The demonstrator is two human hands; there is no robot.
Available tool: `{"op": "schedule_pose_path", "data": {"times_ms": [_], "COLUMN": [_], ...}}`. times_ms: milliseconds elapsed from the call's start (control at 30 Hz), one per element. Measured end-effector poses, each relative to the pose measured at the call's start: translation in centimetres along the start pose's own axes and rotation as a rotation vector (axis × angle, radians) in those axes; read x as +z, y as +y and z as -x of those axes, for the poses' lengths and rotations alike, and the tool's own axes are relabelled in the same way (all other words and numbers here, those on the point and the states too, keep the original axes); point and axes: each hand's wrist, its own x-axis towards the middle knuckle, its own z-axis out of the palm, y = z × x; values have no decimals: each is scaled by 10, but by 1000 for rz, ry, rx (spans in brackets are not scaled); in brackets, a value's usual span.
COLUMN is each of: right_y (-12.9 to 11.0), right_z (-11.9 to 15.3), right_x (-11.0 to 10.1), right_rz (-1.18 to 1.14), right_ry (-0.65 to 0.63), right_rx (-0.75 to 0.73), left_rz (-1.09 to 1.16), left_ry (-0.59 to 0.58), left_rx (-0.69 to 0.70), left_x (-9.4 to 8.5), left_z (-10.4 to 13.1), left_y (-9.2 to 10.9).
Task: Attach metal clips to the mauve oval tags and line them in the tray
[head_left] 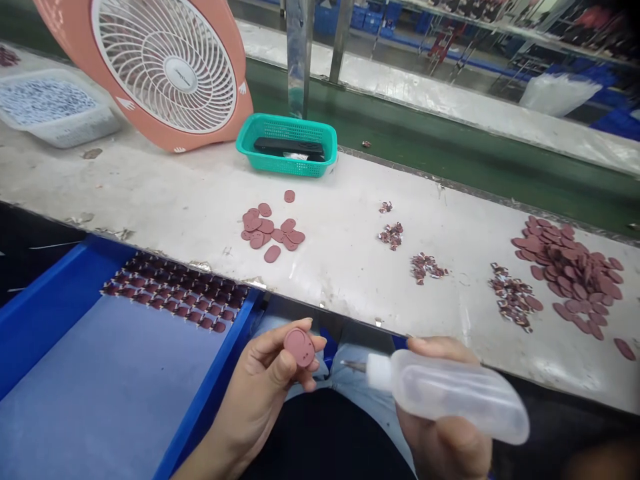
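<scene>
Pinched between the thumb and fingers of my left hand (265, 373) is a flat, dark red oval disc (299, 347) with small holes in its face. My right hand (445, 427) grips a translucent squeeze bottle (457, 393), which lies nearly level. Its thin dark nozzle (354, 365) points left toward the disc, with a gap between them. On the bench beyond my hands lie a small group of similar discs (273, 254) and a larger heap of discs (575, 267). Several little clusters of small brown and silvery parts (427, 267) sit between those two groups.
A blue tray (200, 393) at the left holds rows of dark red pieces (180, 293). Along the bench (350, 253) stand a pink fan (165, 67), a green basket (286, 163) with dark items, and a white tub (75, 130) of small pieces.
</scene>
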Motion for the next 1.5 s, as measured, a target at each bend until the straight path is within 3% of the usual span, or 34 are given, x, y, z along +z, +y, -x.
{"op": "schedule_pose_path", "data": {"times_ms": [133, 333, 700, 967, 1167, 1367, 1500], "right_y": [-13, -22, -17, -17, -17, -19, -18], "right_z": [-6, -12, -4, -3, -6, -9, -7], "right_x": [17, 20, 15, 17, 16, 15, 14], "right_rz": [15, 157, -19, 70, 99, 57, 99], "right_ry": [-14, 18, -132, -35, -24, -93, -40], "right_rx": [-92, -146, 19, -11, -37, -1, -9], "left_rz": [-18, -34, -61, -50, -41, -60, -52], "left_ry": [-28, -47, -32, -28, -22, -8, -9], "left_rx": [30, 38, 8, 13, 12, 8, 3], "left_x": [4, 5, 3, 4, 4, 1, 1], "left_z": [-2, -1, 1, 2, 2, 2, 2], "left_y": [1, 1, 1, 0, 0, -1, -1]}}
